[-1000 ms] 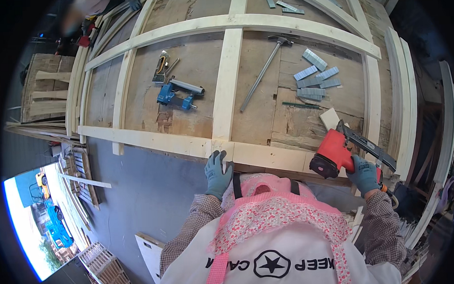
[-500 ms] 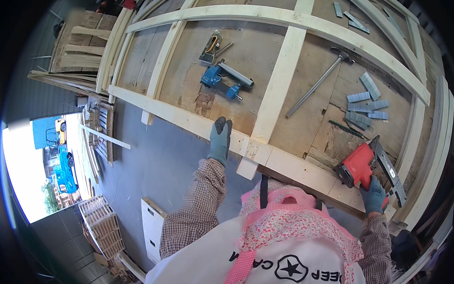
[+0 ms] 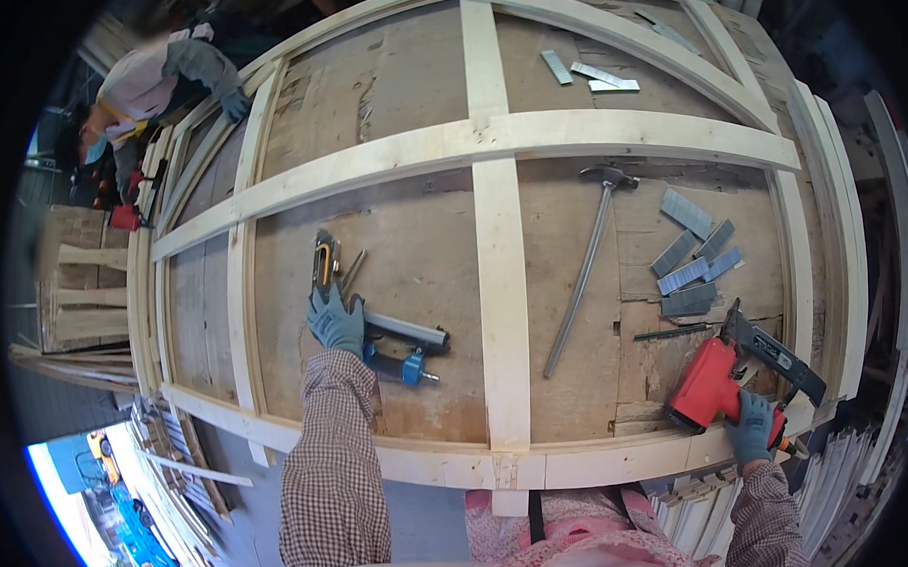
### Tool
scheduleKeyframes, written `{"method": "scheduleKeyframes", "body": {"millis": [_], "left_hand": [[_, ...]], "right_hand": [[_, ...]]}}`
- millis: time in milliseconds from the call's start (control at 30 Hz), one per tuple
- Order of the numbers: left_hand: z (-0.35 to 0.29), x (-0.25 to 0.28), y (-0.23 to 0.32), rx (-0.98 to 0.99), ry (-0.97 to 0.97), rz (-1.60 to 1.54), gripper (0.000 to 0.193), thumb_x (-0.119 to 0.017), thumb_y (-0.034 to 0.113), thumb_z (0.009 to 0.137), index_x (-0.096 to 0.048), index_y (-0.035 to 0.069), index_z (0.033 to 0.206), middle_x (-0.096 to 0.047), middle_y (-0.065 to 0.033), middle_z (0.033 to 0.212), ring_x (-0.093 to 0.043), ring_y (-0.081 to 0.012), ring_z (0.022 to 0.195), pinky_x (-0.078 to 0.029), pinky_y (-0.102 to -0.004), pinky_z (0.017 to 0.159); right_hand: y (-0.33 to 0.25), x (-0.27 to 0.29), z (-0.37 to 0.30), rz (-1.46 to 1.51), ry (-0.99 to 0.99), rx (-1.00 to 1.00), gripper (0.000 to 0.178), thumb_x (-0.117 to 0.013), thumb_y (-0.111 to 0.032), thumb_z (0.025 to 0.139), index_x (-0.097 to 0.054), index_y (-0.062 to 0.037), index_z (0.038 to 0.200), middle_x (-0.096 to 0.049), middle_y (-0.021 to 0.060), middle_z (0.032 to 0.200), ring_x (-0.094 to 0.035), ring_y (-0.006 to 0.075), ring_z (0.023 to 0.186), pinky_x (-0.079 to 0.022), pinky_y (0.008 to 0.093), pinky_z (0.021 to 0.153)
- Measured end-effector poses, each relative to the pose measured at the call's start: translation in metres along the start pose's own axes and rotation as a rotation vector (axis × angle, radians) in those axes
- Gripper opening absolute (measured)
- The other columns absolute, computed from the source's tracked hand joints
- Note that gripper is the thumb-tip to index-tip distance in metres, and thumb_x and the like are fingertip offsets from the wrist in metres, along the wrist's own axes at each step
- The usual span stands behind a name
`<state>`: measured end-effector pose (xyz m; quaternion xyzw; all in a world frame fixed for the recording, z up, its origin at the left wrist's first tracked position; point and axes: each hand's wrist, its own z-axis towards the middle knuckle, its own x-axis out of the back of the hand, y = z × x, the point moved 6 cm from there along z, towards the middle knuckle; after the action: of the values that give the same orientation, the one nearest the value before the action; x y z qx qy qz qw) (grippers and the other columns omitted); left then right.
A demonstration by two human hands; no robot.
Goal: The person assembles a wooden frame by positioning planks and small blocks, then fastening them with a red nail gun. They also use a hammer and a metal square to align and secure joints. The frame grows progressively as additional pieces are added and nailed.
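Observation:
My right hand [image 3: 751,428], in a blue-grey work glove, grips the handle of a red nail gun [image 3: 704,383] with a dark magazine at the right end of the wooden frame [image 3: 499,282]. My left hand [image 3: 335,323], gloved alike, reaches over a blue nail gun [image 3: 409,367] lying on the board, covering part of its body. Its fingers look stretched and apart, the tips against the lower end of a black and orange hand tool [image 3: 323,256]. Beside that tool lies a short metal rod [image 3: 354,270]. Right of the middle slat lies a hammer [image 3: 588,254] with a metal handle.
Several strips of metal fasteners [image 3: 686,210] lie at the right, more strips [image 3: 605,76] farther back. A thin dark green strip [image 3: 671,332] sits near the red nail gun. At the far left another person [image 3: 157,84] bends over the frame, a gloved hand on it. Stacked boards [image 3: 89,286] stand beyond.
My left hand has moved from the front rail, forward over the blue nail gun. The view has shifted, bringing another person in at the far left. My right hand still holds the red nail gun.

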<state>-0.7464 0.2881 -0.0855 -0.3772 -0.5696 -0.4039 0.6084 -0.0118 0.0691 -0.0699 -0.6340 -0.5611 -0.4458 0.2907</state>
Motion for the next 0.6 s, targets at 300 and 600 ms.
{"method": "scheduleKeyframes", "body": {"millis": [300, 600], "left_hand": [[0.049, -0.029, 0.022, 0.036, -0.272, 0.202, 0.053, -0.070, 0.033, 0.072, -0.051, 0.010, 0.117, -0.055, -0.0120, 0.115, -0.052, -0.0307, 0.109, -0.039, -0.0428, 0.090], [0.039, -0.017, 0.014, -0.134, -0.192, -0.070, 0.026, -0.061, 0.018, 0.082, -0.060, 0.012, 0.107, -0.062, -0.0134, 0.106, -0.059, -0.0306, 0.097, -0.046, -0.0393, 0.082]], "right_hand": [[-0.025, 0.024, -0.014, 0.053, 0.122, -0.009, 0.067, -0.073, -0.024, 0.062, -0.046, -0.0107, 0.122, -0.049, 0.0105, 0.117, -0.042, 0.0310, 0.113, -0.025, 0.0470, 0.104], [-0.036, 0.037, -0.009, 0.000, 0.116, -0.028, 0.063, -0.071, -0.032, 0.065, -0.048, -0.0116, 0.120, -0.050, 0.0084, 0.113, -0.045, 0.0267, 0.108, -0.028, 0.0449, 0.099]]}}
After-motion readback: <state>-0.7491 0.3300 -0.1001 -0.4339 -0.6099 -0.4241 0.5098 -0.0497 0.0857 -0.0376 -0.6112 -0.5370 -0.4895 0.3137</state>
